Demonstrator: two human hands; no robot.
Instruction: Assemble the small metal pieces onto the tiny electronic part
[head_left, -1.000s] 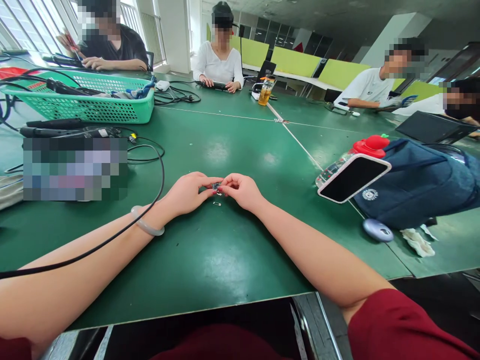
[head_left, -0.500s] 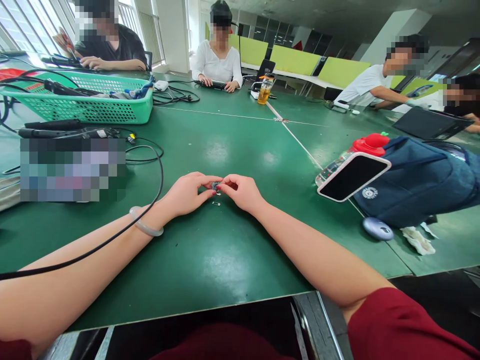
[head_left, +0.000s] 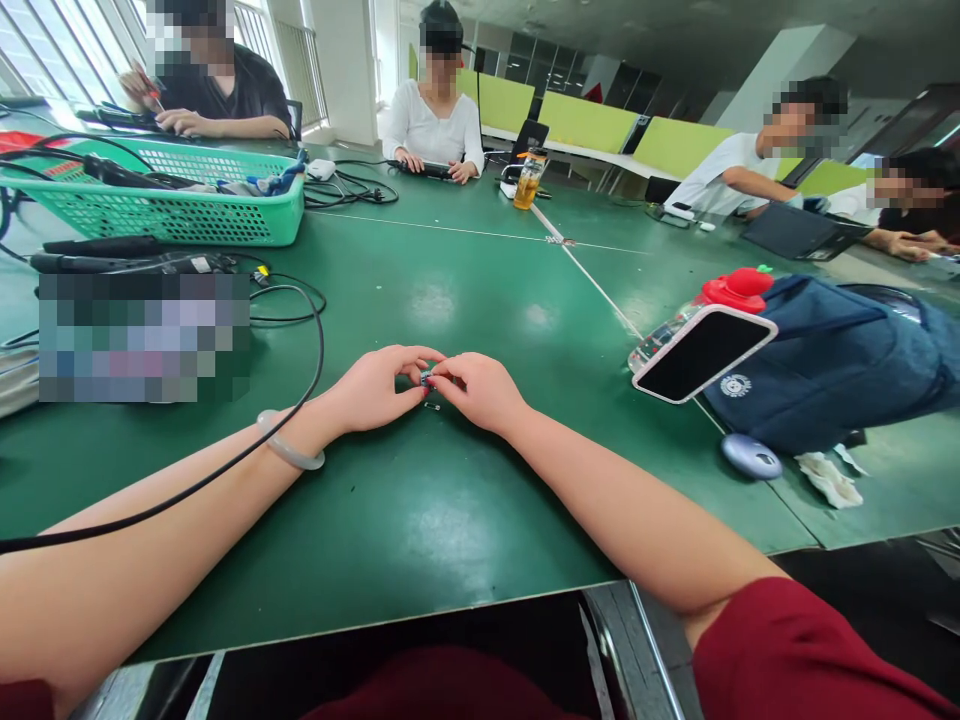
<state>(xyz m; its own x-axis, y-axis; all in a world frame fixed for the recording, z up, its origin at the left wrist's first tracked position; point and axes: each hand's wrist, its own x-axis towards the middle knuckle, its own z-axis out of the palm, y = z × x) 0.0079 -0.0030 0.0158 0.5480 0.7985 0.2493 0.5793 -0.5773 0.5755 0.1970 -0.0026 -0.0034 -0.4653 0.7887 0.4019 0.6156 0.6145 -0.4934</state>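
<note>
Over the middle of the green table point(head_left: 480, 500), my two hands meet at the fingertips. Between them is a small dark piece with bluish-grey parts point(head_left: 427, 378), mostly covered by the fingers, so its kind does not show. My left hand point(head_left: 382, 388) closes on its left side with thumb and fingers. From the other side, my right hand point(head_left: 480, 390) pinches it. Just below the fingertips a tiny pale metallic piece point(head_left: 433, 407) lies on the table. A pale bangle circles my left wrist, and a black cable passes over that forearm.
On the left stand a green basket point(head_left: 187, 225) of cables and black devices point(head_left: 135, 262). To the right are a phone point(head_left: 705, 355), a red-lidded bottle point(head_left: 739, 290), a dark blue bag point(head_left: 825, 360), a purple oval object point(head_left: 751, 457) and crumpled tissue point(head_left: 829, 480). Several people sit around the table.
My right fingertips have shifted slightly left and down, and the small piece has turned between my fingers, now more covered. At the far right, a co-worker's black case has moved left.
</note>
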